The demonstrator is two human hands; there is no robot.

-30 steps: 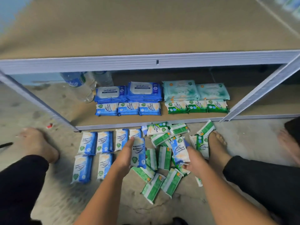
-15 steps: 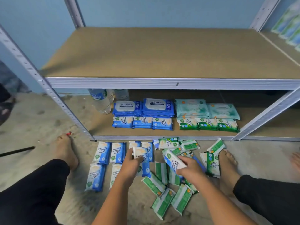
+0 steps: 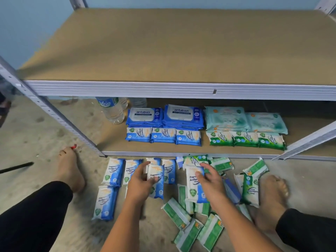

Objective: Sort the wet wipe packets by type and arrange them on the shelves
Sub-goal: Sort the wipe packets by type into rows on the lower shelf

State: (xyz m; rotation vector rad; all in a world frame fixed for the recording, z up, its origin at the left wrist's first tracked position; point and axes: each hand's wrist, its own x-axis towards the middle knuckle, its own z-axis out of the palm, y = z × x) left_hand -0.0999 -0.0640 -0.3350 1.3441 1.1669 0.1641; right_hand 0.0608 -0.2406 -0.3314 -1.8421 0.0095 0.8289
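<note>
The left hand is gripping a blue antibacterial wipe packet by its left edge, thumb lying across the printed front and fingers curling round behind. Just beside it, the right hand is pinching a second blue packet along its right edge, thumb on the face. Both packets are hanging just above the floor with their long axes pointing away from the person, toward the shelving.

That is the relation the coming move is turning on. The row of small blue packets is sitting on the lower shelf straight ahead of the left hand, in front of the antabax packs, and those packets are lying with their long axes across the shelf front. So each held packet is probably needing a quarter turn as it goes forward. The left hand is lying nearer the row's line; the right hand is sitting more toward the gap before the shelved green row, so its reach is likely angling leftward.

Around the hands, loose blue packets are lying in ranks on the floor to the left, and green packets are lying jumbled to the right and near the person.
</note>
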